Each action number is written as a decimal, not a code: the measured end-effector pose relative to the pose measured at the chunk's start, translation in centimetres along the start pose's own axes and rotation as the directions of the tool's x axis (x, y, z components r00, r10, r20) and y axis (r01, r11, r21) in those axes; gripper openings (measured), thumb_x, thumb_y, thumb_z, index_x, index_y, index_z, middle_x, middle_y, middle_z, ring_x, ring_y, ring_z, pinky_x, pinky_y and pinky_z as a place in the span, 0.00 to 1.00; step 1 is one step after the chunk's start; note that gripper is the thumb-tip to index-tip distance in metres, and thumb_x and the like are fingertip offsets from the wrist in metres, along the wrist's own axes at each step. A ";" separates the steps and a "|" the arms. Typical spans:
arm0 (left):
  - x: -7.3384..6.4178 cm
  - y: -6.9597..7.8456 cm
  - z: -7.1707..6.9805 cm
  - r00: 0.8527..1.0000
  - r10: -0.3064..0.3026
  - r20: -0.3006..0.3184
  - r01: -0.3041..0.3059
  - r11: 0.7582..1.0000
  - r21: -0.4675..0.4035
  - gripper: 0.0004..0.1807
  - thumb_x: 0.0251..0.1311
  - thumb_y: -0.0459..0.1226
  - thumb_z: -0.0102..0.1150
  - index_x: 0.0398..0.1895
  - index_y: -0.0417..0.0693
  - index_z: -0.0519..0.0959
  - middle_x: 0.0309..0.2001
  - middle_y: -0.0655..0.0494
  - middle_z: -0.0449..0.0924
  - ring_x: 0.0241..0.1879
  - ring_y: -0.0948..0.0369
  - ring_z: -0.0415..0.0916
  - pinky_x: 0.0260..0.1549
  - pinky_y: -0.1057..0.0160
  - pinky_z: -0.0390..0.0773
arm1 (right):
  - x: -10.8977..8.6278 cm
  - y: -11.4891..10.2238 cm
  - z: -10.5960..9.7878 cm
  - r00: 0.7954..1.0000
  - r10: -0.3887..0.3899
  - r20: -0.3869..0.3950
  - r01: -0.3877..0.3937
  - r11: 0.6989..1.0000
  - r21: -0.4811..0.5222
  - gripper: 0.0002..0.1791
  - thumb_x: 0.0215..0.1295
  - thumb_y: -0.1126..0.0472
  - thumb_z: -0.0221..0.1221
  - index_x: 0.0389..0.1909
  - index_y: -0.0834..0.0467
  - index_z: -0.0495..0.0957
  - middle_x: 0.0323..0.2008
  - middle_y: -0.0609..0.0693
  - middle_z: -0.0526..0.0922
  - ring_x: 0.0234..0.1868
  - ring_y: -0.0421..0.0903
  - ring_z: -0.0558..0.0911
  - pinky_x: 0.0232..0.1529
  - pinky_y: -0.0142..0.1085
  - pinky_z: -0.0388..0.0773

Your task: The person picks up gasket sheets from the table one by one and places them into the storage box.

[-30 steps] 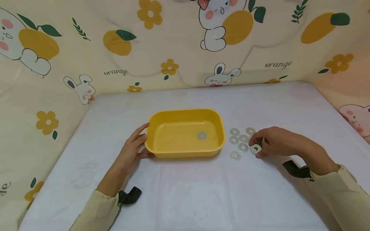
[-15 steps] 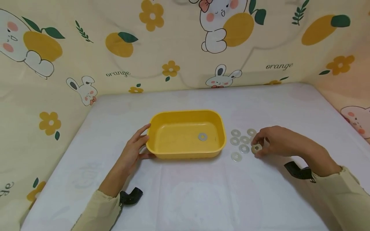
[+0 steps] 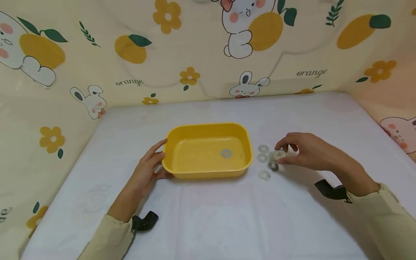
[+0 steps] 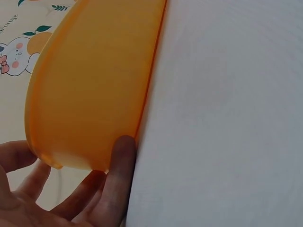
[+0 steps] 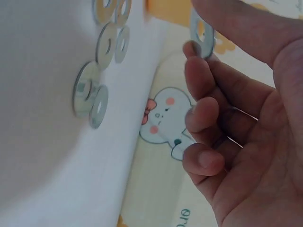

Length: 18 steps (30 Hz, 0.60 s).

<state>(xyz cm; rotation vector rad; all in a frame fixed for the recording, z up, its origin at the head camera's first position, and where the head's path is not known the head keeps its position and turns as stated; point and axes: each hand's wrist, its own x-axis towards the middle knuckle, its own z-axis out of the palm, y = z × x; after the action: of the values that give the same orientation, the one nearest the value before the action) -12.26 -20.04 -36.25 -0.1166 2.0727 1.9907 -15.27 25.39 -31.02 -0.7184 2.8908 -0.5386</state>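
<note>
The right hand [image 3: 307, 151] pinches a washer [image 3: 275, 155] over the loose washers [image 3: 261, 177] beside the tray [image 3: 195, 155]; a light hold on the rim, lifted clear of the others, should serve best. The left hand [image 3: 142, 177] grips the tray's end, likely steadying it. The surface [image 3: 211, 216] is white, faintly creased; a rabbit-print backdrop [image 3: 201, 47] rises behind.

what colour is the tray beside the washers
Yellow; the tray shows best in the head view.
</note>
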 end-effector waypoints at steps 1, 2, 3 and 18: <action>0.0 0.0 0.0 1.000 -0.003 -0.001 0.003 1.000 -0.001 0.26 0.77 0.42 0.41 0.76 0.66 0.59 0.63 0.47 0.68 0.56 0.58 0.75 0.45 0.53 0.87 | 0.1 -0.2 0.0 1.000 -0.004 -0.007 0.004 1.000 0.002 0.19 0.55 0.44 0.72 0.45 0.47 0.84 0.33 0.40 0.78 0.37 0.43 0.73 0.34 0.31 0.72; 0.0 0.0 0.0 1.000 -0.004 -0.001 0.004 1.000 -0.003 0.26 0.77 0.42 0.41 0.76 0.66 0.59 0.63 0.47 0.68 0.56 0.58 0.76 0.45 0.53 0.87 | 0.2 -0.4 0.0 1.000 -0.007 -0.014 0.007 1.000 0.001 0.19 0.55 0.45 0.72 0.45 0.48 0.84 0.33 0.41 0.78 0.37 0.43 0.73 0.33 0.30 0.71; -0.1 0.0 0.0 1.000 -0.004 0.000 0.004 1.000 -0.006 0.26 0.77 0.42 0.41 0.76 0.66 0.59 0.63 0.47 0.68 0.56 0.58 0.76 0.45 0.53 0.87 | 0.3 -0.5 0.0 1.000 -0.008 -0.020 0.008 1.000 0.000 0.20 0.56 0.45 0.71 0.46 0.49 0.84 0.33 0.41 0.78 0.37 0.43 0.72 0.32 0.30 0.70; -0.1 -0.1 0.0 1.000 0.006 0.005 -0.006 1.000 0.004 0.27 0.77 0.43 0.41 0.77 0.65 0.58 0.64 0.44 0.68 0.58 0.54 0.74 0.45 0.54 0.87 | 3.0 -4.8 0.7 0.995 -0.057 -0.079 0.064 0.994 0.083 0.19 0.58 0.48 0.71 0.48 0.50 0.82 0.36 0.44 0.78 0.39 0.45 0.72 0.33 0.32 0.70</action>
<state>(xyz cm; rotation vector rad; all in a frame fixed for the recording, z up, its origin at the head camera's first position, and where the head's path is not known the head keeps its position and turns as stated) -12.17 -20.04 -36.32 -0.1040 2.0761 1.9882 -15.70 19.82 -29.94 -0.7913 2.9029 -0.7082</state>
